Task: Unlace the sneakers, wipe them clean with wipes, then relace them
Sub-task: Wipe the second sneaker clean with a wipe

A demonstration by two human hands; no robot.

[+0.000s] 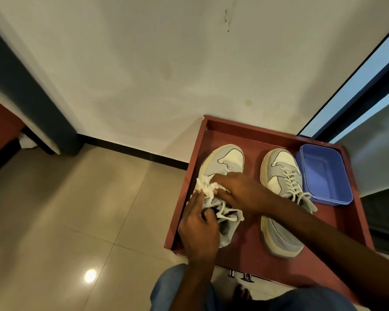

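Right grip (238, 194): fingers curled, pinching crumpled wipe (208, 187) onto left sneaker (225, 162); short firm strokes advised, fresh fold per pass.
Left grip (199, 230): curled round that sneaker's collar beside loosened laces (225, 215); steadying.
Right sneaker (279, 176): laced, apart, in red tray (252, 243); untouched, by appearance.
Blue tub (323, 173): beside it.

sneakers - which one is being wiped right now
The left sneaker, farther from the blue tub: both hands are on it with a crumpled wipe. The right sneaker lies untouched.
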